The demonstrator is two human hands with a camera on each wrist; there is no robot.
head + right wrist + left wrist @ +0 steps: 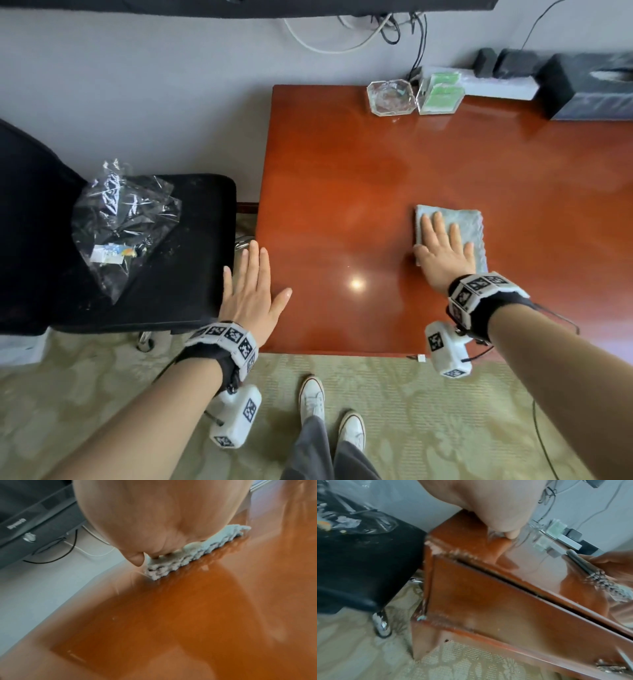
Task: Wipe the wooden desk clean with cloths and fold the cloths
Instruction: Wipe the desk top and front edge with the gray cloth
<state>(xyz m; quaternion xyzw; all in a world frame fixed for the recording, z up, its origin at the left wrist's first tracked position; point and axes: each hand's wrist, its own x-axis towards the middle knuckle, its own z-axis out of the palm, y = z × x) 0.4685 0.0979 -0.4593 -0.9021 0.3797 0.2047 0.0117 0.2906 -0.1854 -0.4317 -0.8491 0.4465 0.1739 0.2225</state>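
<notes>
A folded pale blue-grey cloth (pixel 460 222) lies on the glossy red-brown wooden desk (pixel 359 178), right of centre. My right hand (pixel 442 245) presses flat on the cloth with straight fingers; in the right wrist view the palm covers the cloth (pixel 188 555) on the desk (pixel 188 615). My left hand (pixel 251 291) lies flat with spread fingers at the desk's front left corner, partly over the edge, holding nothing. The left wrist view shows the left hand (pixel 496 507) on the desk corner (pixel 471 588) and the cloth's edge (pixel 597 580) under the right hand.
A glass ashtray (pixel 390 96), a clear stand with green cards (pixel 440 94), a white power strip (pixel 496 85) and a dark tissue box (pixel 589 85) line the desk's back edge. A black chair (pixel 154 260) with a crumpled plastic bag (pixel 120 222) stands left of the desk.
</notes>
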